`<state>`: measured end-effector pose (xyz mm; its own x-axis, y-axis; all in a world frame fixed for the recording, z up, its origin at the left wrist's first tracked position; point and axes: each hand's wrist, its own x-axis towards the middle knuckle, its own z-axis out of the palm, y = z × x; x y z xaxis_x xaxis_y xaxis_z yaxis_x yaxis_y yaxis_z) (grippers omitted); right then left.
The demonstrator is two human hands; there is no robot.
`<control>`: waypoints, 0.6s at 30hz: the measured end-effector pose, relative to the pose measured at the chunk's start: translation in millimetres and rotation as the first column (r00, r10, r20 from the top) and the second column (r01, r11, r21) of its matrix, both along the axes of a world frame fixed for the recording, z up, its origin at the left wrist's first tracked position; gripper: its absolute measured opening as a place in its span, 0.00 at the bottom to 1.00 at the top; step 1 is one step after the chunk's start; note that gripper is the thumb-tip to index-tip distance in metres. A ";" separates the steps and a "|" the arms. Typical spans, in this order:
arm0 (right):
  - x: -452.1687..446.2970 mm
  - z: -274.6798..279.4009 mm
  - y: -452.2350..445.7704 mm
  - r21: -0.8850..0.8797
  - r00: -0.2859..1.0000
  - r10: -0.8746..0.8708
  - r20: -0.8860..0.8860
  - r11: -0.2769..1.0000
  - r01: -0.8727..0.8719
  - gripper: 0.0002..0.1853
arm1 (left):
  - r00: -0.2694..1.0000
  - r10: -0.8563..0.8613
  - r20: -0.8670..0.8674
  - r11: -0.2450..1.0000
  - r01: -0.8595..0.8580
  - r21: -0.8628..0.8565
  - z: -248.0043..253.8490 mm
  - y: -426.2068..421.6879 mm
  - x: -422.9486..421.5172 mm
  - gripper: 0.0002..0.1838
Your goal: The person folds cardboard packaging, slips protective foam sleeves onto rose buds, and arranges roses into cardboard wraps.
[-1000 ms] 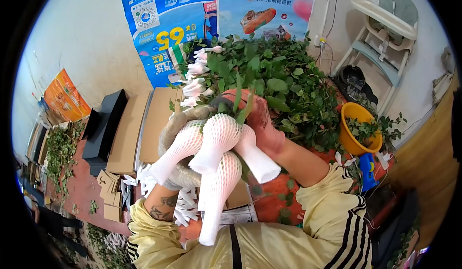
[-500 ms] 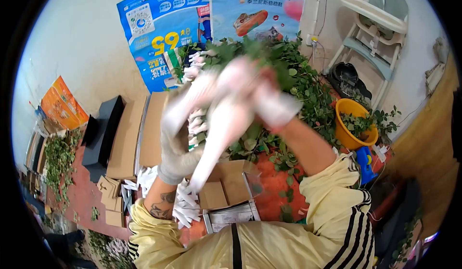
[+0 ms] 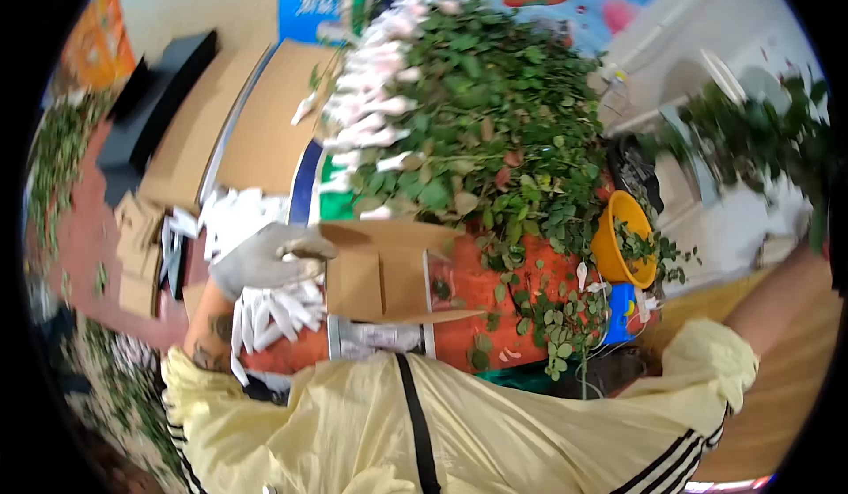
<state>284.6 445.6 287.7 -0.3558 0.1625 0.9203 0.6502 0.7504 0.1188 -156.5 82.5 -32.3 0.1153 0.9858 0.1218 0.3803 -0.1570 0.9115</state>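
My left hand [image 3: 265,261], in a grey glove, is just above a pile of white foam net sleeves [image 3: 281,314], left of an open cardboard box [image 3: 380,273]. Its fingers are loosely curled and apart, with nothing visible between them. My right arm reaches out to the right edge, where only a sliver of my right hand [image 3: 827,247] shows. From it rises a blurred bunch of leafy stems [image 3: 764,132]; its fingers are hidden. A large heap of leafy stems [image 3: 512,123] lies ahead, with white-netted flower heads [image 3: 371,96] along its left side.
An orange basin [image 3: 609,247] with leaves stands right of the heap, beside a blue object [image 3: 622,313]. Flat cardboard [image 3: 269,123] and a black box [image 3: 159,114] lie on the left. Behind the raised stems is a high chair [image 3: 693,154], partly hidden.
The netted flowers have left the middle, and my right hand has swung far right with leafy stems. My left hand has moved down and left. The view has tilted downward.
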 end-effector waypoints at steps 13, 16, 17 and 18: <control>-180.7 -316.5 -159.2 -0.749 0.231 0.715 0.660 0.603 0.274 0.31 | 0.910 0.144 0.389 0.768 0.145 -0.623 -107.1 -47.8 10.6 0.25; -210.4 -375.9 -159.9 -0.754 0.205 0.764 0.612 0.486 0.441 0.32 | 0.855 0.197 0.480 0.873 0.070 -0.484 -128.1 -56.8 2.6 0.23; -216.3 -400.8 -157.6 -0.748 0.190 0.767 0.613 0.486 0.452 0.32 | 0.815 0.275 0.510 0.855 0.037 -0.518 -125.9 -56.2 0.3 0.22; -216.4 -420.6 -155.0 -0.739 0.167 0.770 0.615 0.490 0.462 0.33 | 0.785 0.358 0.506 0.850 -0.050 -0.524 -122.1 -53.3 3.4 0.21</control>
